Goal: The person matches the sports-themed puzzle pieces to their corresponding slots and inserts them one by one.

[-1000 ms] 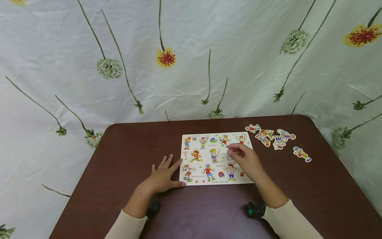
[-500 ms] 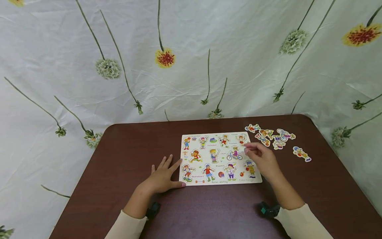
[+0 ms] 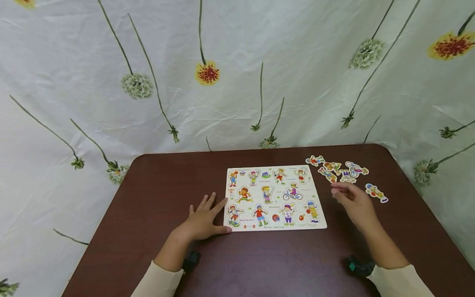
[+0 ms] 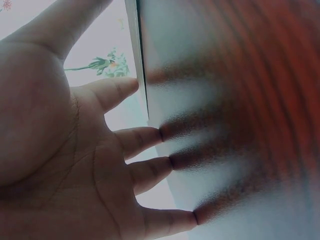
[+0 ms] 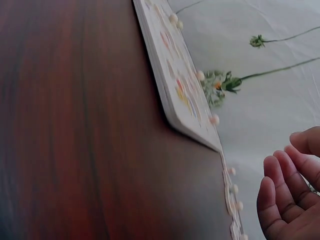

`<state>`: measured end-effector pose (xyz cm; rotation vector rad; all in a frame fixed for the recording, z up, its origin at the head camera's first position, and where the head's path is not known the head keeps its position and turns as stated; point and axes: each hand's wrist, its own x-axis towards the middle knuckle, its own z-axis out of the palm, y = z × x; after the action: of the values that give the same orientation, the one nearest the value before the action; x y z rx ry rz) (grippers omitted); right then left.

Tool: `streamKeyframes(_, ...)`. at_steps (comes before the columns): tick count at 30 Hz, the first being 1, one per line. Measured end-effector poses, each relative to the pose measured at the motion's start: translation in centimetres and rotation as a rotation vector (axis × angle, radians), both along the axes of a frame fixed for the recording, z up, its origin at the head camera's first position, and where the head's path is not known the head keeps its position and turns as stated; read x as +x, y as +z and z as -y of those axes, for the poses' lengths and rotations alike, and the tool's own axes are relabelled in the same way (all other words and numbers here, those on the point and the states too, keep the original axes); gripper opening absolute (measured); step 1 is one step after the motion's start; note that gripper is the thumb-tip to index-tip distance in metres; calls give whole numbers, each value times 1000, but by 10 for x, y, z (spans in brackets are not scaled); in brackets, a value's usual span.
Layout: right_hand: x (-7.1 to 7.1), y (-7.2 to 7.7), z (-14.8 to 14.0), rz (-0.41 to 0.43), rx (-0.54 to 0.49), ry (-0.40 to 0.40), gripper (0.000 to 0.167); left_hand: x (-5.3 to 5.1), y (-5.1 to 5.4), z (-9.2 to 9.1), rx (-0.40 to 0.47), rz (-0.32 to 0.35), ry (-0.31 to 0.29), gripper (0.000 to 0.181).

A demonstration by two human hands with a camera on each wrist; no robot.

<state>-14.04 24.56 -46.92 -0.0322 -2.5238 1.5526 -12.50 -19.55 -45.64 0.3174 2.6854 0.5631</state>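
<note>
A white puzzle board (image 3: 273, 206) printed with sports figures lies flat on the table. My left hand (image 3: 202, 222) rests with fingers spread at its left edge; thumb and index fingertip touch that edge. In the left wrist view the left hand (image 4: 95, 145) shows its palm, fingertips on the tabletop. My right hand (image 3: 354, 204) hovers right of the board, fingers relaxed and bent, holding nothing visible. Just beyond its fingertips lie loose puzzle pieces, among them one with a purple figure (image 3: 347, 177). The right wrist view shows the right hand (image 5: 292, 192) beside small-knobbed pieces (image 5: 230, 200).
Several cut-out figure pieces cluster at the table's far right, including a bicycle piece (image 3: 357, 169) and a red one (image 3: 315, 160). A single piece (image 3: 376, 193) lies apart to the right. Behind the brown table (image 3: 167, 177) hangs a flowered cloth (image 3: 230, 111).
My right hand has moved right, from above the board to beside the loose pieces, uncovering the bicycle and table tennis figures. The left hand stays in place.
</note>
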Motion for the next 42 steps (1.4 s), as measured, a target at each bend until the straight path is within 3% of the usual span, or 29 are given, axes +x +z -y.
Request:
streamKeyframes(14, 2, 8, -49, 31, 275, -60, 36, 1, 5, -1, 2, 3, 3, 94)
streamKeyframes(23, -4, 5, -78, -3, 397, -43, 31, 0, 4, -1, -6, 1, 3, 94)
streamKeyframes(32, -7, 2, -100, 79, 488, -28, 35, -1, 0, -1, -13, 6, 5, 94)
streamKeyframes(42, -13, 4, -112, 138, 563, -29, 27, -1, 0, -1, -12, 4, 6, 95)
